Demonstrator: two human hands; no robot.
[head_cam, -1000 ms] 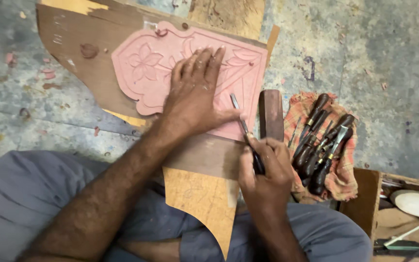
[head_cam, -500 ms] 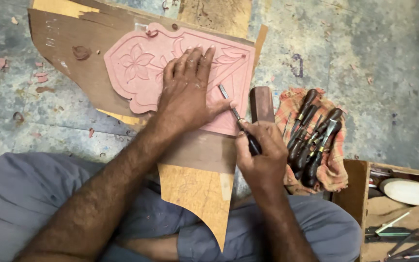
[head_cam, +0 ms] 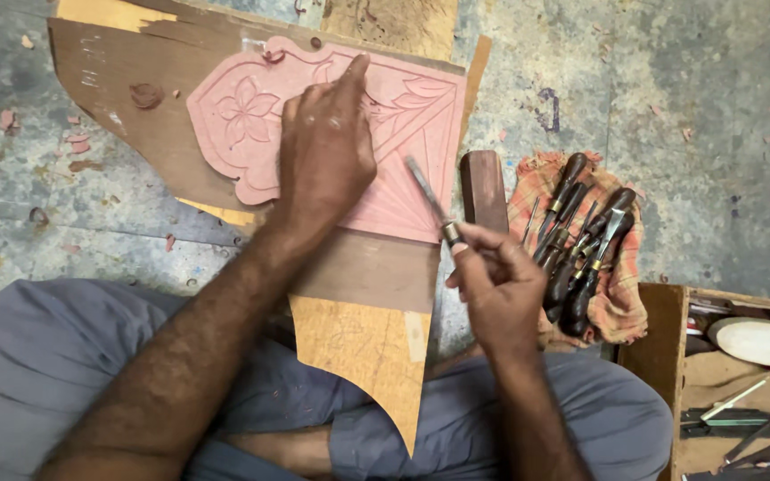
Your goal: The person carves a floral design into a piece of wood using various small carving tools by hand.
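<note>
A stained concrete floor (head_cam: 688, 107) bears a wooden board (head_cam: 367, 267) carrying a pink carved panel (head_cam: 251, 116) (flower and fan motifs). The left hand (head_cam: 324, 147) lies flat on the panel, fingers together; the right hand (head_cam: 496, 289) pinches a chisel (head_cam: 430, 200), blade tip over the panel's fan. Dark-handled tools (head_cam: 581, 240) rest on a checked cloth (head_cam: 621, 303) nearby.

Under the left hand's fingers (head_cam: 349, 76) lies a pink carved panel (head_cam: 403, 191) with a flower and fan-ray pattern, on a brown board (head_cam: 118, 71). Right of the right hand's fingers (head_cam: 483, 258), dark-handled chisels (head_cam: 581, 240) rest on an orange checked cloth (head_cam: 621, 303).
</note>
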